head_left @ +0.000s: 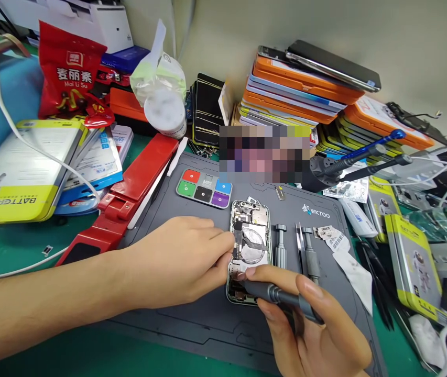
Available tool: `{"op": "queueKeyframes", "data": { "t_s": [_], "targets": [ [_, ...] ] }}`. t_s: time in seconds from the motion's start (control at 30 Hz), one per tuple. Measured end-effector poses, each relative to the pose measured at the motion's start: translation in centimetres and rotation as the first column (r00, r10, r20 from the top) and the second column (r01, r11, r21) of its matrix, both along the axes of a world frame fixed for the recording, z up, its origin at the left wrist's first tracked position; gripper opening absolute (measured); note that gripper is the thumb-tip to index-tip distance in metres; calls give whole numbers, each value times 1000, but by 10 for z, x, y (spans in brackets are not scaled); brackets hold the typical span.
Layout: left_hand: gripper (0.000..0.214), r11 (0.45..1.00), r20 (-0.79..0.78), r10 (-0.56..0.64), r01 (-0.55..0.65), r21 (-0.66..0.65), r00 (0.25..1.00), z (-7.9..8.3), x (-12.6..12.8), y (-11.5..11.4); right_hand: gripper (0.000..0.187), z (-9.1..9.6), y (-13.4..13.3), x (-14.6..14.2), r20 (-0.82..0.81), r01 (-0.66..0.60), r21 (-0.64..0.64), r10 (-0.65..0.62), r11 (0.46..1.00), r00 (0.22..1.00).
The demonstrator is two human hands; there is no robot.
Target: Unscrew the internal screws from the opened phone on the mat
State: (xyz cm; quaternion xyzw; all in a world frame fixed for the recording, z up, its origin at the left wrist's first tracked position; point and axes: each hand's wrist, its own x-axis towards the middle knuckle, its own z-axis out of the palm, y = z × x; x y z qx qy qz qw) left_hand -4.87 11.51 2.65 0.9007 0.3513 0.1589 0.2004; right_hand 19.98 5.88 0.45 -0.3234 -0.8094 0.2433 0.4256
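Observation:
An opened phone (251, 235) lies with its insides up on a dark grey work mat (192, 324). My left hand (180, 262) rests on the mat at the phone's left edge, fingers curled and pressing against its side. My right hand (309, 330) grips a grey screwdriver (282, 297) like a pen. Its tip points into the lower part of the phone.
On the mat lie a coloured screw tray (204, 188), a second screwdriver (280, 245) and tweezers (305, 248). A red tool (129, 196) borders the mat's left side. Stacked boxes (297, 94), battery packs (14, 173) and cables crowd the green desk.

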Motion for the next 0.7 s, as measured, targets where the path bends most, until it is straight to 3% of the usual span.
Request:
{"op": "queueKeyframes", "data": {
  "t_s": [0.27, 0.43, 0.53, 0.7],
  "targets": [
    [22, 1000, 10, 8, -8, -11, 1000, -1, 1, 0, 82, 7, 7, 0, 90, -53, 141, 41, 989, 995],
    [23, 1000, 5, 5, -5, -6, 1000, -2, 2, -1, 61, 16, 12, 4, 124, -170, 82, 159, 982, 979],
    [23, 1000, 11, 3, -3, -20, 1000, -3, 2, -1, 54, 20, 13, 6, 126, -155, 68, 145, 986, 981],
    [24, 1000, 45, -2, 2, -10, 999, -6, 3, -2, 64, 24, 15, 2, 100, -95, 48, 90, 994, 991]
  ]
}}
